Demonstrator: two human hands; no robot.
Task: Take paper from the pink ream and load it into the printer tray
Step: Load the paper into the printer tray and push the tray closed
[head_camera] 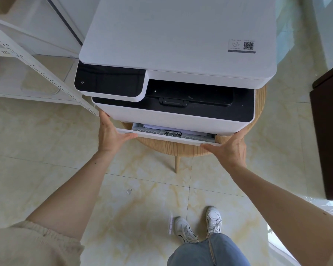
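Both hands on the paper tray (169,136), one at each end of its white front panel. Left hand (112,132): thumb lies along the top edge of the panel's left end, fingers pass behind and under, out of sight; the grip is closed on that corner. Right hand (230,148): thumb runs along the front edge at the right end, fingers curl under and are hidden, so it too is clamped on the tray.

Between the two hands the tray stands slightly pulled out from the base of the printer (173,58). In the gap above the panel: grey plastic guides, a small dark catch near the middle, and a strip of white paper (152,126) lying inside. How deep the stack is cannot be told; most of the tray remains inside the body.

Labels: a sticker (241,46) on the lid, far up and right of the right hand, with a QR code and small print too fine to read. A power symbol shows on the black panel (110,81) above the left hand. No brand name readable.

Printer rests on a round wooden table (171,148); one leg shows below the grip. White shelving (27,60) left of the left hand carries tiny illegible marks. A pale pink strip (170,223) lies on the floor by the white shoes (198,223); it cannot be identified. Dark furniture on the right is cut off by the frame.
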